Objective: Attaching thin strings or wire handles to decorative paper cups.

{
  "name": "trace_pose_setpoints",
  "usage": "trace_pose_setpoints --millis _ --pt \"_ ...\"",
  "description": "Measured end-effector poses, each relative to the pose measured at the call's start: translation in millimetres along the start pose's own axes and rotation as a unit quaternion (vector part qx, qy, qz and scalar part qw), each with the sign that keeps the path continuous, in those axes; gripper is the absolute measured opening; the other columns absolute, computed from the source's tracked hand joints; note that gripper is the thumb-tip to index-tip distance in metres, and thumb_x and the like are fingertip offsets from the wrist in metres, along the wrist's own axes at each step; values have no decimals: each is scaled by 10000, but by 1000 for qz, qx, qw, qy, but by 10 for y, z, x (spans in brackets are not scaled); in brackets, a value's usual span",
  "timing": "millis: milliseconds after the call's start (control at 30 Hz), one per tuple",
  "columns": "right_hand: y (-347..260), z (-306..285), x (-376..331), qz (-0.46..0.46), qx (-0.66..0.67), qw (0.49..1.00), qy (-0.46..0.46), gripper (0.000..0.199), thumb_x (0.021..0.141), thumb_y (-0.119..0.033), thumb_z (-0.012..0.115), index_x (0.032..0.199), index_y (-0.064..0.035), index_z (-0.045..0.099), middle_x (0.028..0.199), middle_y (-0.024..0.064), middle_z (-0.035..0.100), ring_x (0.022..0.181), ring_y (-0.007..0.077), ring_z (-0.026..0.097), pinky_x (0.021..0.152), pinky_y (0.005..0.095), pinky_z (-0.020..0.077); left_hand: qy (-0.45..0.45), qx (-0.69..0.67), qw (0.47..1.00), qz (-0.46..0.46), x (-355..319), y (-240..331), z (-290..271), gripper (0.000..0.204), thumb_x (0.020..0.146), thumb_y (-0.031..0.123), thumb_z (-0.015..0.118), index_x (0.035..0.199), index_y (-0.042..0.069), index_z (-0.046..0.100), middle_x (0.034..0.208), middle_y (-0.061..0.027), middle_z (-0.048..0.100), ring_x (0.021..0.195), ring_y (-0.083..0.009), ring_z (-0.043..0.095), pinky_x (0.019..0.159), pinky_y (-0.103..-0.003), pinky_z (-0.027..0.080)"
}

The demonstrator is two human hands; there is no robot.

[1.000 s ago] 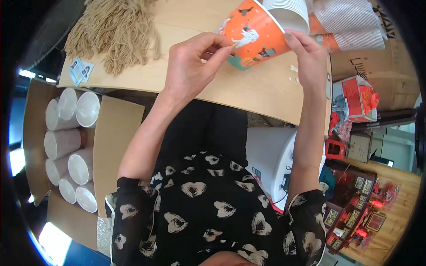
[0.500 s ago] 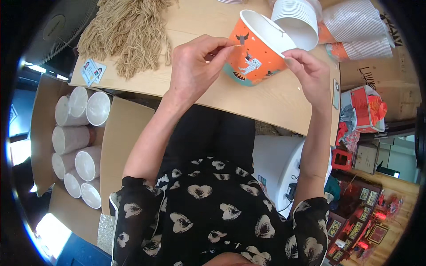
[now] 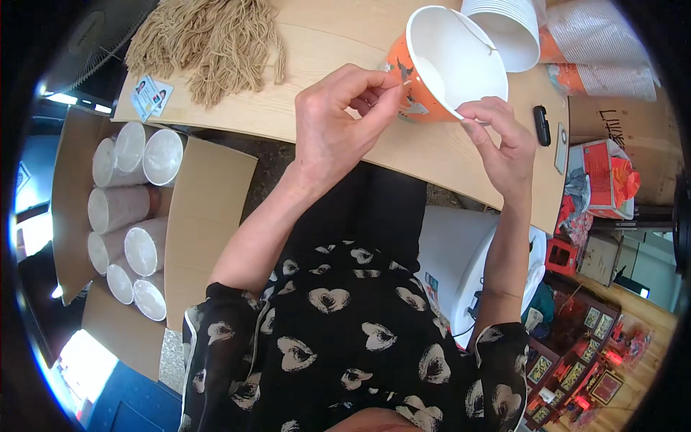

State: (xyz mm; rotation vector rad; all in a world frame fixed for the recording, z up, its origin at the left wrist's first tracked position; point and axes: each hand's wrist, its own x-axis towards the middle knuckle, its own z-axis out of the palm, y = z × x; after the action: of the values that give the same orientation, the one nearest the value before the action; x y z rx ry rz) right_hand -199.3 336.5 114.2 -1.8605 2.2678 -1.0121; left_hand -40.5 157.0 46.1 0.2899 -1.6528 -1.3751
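Observation:
An orange paper bucket (image 3: 468, 72) with a white inside and printed dark and white figures is tilted above the table, its mouth turned toward the right. My right hand (image 3: 502, 137) pinches the near part of its rim between thumb and fingers. At the bucket's left outer side, my left hand (image 3: 345, 119) has thumb and forefinger closed on a thin, pale cord end (image 3: 407, 82), whose tip points at the orange wall. Inside the bucket, a thin tan cord (image 3: 471, 30) runs along the far side of the wall.
A bundle of tan cords (image 3: 209, 43) and two cards (image 3: 150, 97) lie on the table (image 3: 331, 39). Stacked white buckets (image 3: 507, 36) and plastic-wrapped stacks (image 3: 601, 39) stand at the right, near a black object (image 3: 541, 126). An open carton (image 3: 209, 216) holds several wrapped stacks.
The bucket has turned so that more of its white inside shows, and it sits a little farther right in view. Both hands have kept their pinches.

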Motion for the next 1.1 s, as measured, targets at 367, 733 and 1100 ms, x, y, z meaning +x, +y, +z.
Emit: trace_pose_setpoints --millis 367,733,1100 --pt "28 29 16 -10 -14 1000 10 124 863 -12 726 983 -46 732 923 41 737 849 159 667 1013 377 427 -35 23 998 -42 1 -55 49 106 881 54 751 950 -27 744 830 -58 722 718 -83 670 654 -213 550" --pt "16 38 28 -7 -9 1000 5 104 877 -27 719 981 -33 721 911 46 728 836 154 662 1025 391 414 -4 3 1000 -23 18 -100 88 74 823 39 759 878 -5 737 776 -73 714 645 -103 683 584 -226 560" --pt "0 29 22 -6 -15 1000 6 97 881 -32 715 978 -34 720 911 45 726 822 157 658 1025 392 414 -4 1 999 -33 14 -102 88 73 826 39 754 876 -10 733 781 -75 716 642 -103 681 586 -229 557"
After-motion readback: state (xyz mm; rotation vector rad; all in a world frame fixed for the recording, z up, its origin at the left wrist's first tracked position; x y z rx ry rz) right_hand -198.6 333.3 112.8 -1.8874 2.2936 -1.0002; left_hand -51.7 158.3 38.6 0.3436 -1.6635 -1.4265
